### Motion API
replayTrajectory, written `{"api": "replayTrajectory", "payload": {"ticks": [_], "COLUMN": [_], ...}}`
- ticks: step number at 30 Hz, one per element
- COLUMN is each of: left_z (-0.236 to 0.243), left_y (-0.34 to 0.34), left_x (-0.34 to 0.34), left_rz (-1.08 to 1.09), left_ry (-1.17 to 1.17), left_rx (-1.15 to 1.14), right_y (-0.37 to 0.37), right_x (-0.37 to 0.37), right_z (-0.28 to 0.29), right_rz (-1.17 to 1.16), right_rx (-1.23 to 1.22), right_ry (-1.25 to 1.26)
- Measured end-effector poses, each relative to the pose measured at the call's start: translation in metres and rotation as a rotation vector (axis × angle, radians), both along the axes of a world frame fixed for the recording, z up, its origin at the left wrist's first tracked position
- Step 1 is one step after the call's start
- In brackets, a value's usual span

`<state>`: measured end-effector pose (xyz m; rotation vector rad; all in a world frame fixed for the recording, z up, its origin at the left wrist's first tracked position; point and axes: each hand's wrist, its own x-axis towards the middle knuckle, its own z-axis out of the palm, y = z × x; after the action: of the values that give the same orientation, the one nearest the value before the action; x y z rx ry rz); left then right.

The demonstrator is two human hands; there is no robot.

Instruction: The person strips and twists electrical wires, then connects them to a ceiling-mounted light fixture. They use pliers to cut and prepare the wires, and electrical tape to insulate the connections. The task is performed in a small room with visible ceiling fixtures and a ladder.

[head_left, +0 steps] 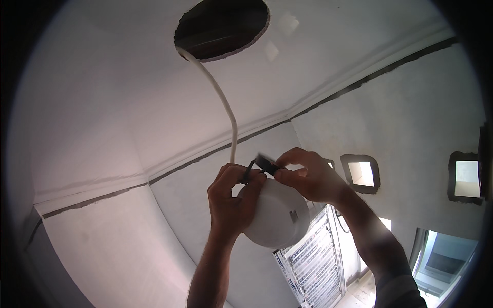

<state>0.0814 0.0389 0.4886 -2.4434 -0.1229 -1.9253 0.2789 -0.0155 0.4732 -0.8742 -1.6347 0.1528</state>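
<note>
A white cable (pixel 221 95) hangs from a round hole (pixel 221 28) in the ceiling and runs down behind my left hand (pixel 228 200). That hand is closed, thumb and fingers pinching near the cable's lower end, where a thin black wire (pixel 249 169) shows. My right hand (pixel 313 177) pinches a small black piece (pixel 267 163), partly blurred, close to the left fingertips. Just below both hands is a round white disc-shaped fixture (pixel 277 220) with a small dark slot. The left thumb overlaps its upper edge; how it is held up is hidden.
Pale walls meet the ceiling along a dark rough gap (pixel 370 79). Small square openings (pixel 361 173) with dark edges let in light at the right. A shutter-like panel (pixel 316 259) wrapped in printed film and a window (pixel 444 262) stand lower right.
</note>
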Motion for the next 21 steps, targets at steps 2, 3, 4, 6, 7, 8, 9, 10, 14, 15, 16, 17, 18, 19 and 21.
{"api": "replayTrajectory", "payload": {"ticks": [2, 3, 4, 6, 7, 8, 9, 10, 14, 15, 16, 17, 18, 19, 21], "left_z": [0.000, 0.001, 0.002, 0.004, 0.006, 0.008, 0.006, 0.005, 0.001, 0.001, 0.002, 0.002, 0.002, 0.003, 0.003], "left_y": [0.003, 0.002, 0.001, 0.001, 0.002, 0.001, 0.002, 0.003, 0.008, 0.009, 0.011, 0.013, 0.015, 0.017, 0.018], "left_x": [0.001, 0.002, 0.002, 0.001, 0.002, 0.004, 0.006, 0.008, 0.006, 0.005, 0.002, 0.000, -0.001, -0.002, 0.000], "left_rz": [0.048, 0.062, 0.076, 0.094, 0.096, 0.091, 0.047, 0.004, -0.042, -0.011, 0.021, 0.056, 0.050, 0.044, 0.016], "left_ry": [-0.006, 0.025, 0.057, 0.099, 0.106, 0.114, 0.099, 0.085, 0.040, 0.038, 0.036, 0.034, 0.050, 0.066, 0.080], "left_rx": [0.005, 0.027, 0.049, 0.076, 0.087, 0.106, 0.096, 0.085, 0.048, 0.061, 0.075, 0.087, 0.093, 0.100, 0.091], "right_y": [0.008, 0.008, 0.008, 0.001, 0.005, 0.009, 0.014, 0.017, 0.012, 0.011, 0.008, 0.006, 0.002, -0.001, -0.006], "right_x": [0.006, 0.008, 0.009, 0.009, 0.008, 0.007, 0.009, 0.012, 0.000, 0.002, 0.005, 0.007, 0.007, 0.005, 0.000], "right_z": [-0.009, -0.011, -0.011, -0.004, -0.003, 0.000, 0.002, 0.002, -0.005, -0.006, -0.007, -0.008, -0.008, -0.007, -0.008], "right_rz": [-0.024, 0.073, 0.172, 0.590, 0.756, 0.917, 1.077, 1.106, 0.052, 0.029, 0.006, -0.014, 0.053, 0.260, 0.661], "right_rx": [0.269, 0.290, 0.312, 0.117, 0.099, 0.091, 0.085, 0.161, 0.208, 0.211, 0.215, 0.217, 0.259, 0.250, 0.227], "right_ry": [-0.080, -0.035, 0.006, 0.265, 0.352, 0.437, 0.522, 0.452, 0.001, -0.010, -0.020, -0.032, -0.036, 0.077, 0.313]}}
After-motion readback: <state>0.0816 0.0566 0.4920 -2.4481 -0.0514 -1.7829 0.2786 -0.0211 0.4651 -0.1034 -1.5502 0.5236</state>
